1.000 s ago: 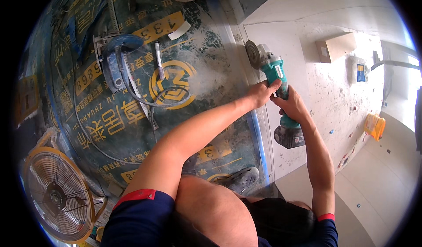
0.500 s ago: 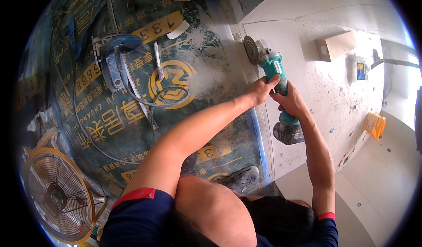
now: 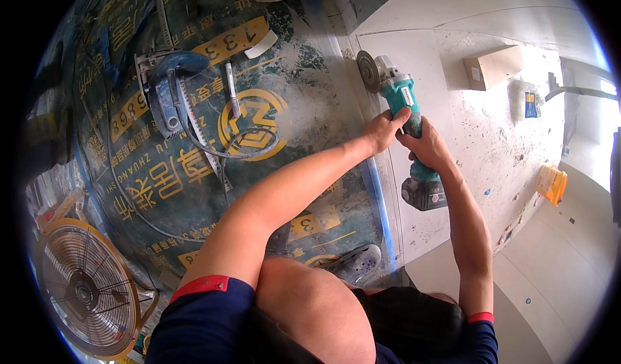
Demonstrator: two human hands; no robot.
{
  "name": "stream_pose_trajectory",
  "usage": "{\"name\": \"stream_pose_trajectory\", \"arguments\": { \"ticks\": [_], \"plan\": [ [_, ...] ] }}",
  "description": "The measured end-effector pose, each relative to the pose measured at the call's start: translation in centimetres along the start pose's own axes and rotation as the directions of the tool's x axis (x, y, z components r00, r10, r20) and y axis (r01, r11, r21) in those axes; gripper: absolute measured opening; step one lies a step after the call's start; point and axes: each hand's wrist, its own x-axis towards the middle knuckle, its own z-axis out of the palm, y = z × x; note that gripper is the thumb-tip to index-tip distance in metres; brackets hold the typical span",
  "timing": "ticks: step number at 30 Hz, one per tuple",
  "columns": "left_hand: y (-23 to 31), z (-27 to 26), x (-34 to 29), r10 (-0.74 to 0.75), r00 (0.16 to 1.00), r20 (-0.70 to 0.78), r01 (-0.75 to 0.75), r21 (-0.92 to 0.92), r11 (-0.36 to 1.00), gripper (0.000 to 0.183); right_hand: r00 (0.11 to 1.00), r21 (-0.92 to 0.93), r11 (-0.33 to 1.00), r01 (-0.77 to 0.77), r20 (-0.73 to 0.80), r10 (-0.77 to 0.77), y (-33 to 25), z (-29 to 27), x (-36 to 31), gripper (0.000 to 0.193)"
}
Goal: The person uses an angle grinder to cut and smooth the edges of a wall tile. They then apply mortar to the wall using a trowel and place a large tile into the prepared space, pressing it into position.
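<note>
A teal cordless angle grinder [image 3: 401, 95] is held in both my hands, its grey disc [image 3: 369, 72] at the far left end and its black battery [image 3: 424, 194] at the near end. My left hand [image 3: 383, 132] is closed round the body just behind the grinder's head, thumb on top. Close behind it, my right hand [image 3: 427, 146] wraps the narrower grip. The disc's edge is over the pale strip where the green floor sheet [image 3: 310, 86] meets the light tiles [image 3: 424, 66]; whether it touches them I cannot tell.
A blue circular saw [image 3: 169, 102] with a looping cord lies on the sheet, beside a white marker [image 3: 231, 91] and a measuring tape [image 3: 206, 145]. A round fan [image 3: 84, 291] stands near left. A cardboard box [image 3: 495, 67] and yellow bag [image 3: 552, 184] lie right.
The grinder has shifted very slightly left and up, with both hands still round it. A dark, blurred shape has come in at the far left edge.
</note>
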Motion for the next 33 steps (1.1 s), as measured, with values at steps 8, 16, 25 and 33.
{"name": "stream_pose_trajectory", "arguments": {
  "ticks": [8,16,25,33],
  "plan": [
    [0.4,-0.3,0.0,-0.026,0.999,0.019,0.025,0.02,0.999,0.079,1.0,-0.002,1.0,-0.008,-0.006,0.008,-0.3,0.0,0.3,0.046],
    [0.4,-0.1,0.2,0.04,0.999,-0.017,-0.041,-0.095,0.995,0.074,1.0,0.005,1.0,0.004,-0.01,-0.004,-0.5,0.0,0.7,0.044],
    [0.6,-0.2,0.5,0.008,0.998,-0.058,-0.013,-0.101,0.995,0.072,1.0,0.008,1.0,0.007,-0.002,-0.007,-0.8,-0.1,1.2,0.042],
    [0.7,0.0,0.5,0.018,0.997,-0.073,-0.026,-0.121,0.992,0.075,1.0,0.01,1.0,-0.018,0.017,0.018,-1.0,-0.2,1.2,0.04]
  ]
}}
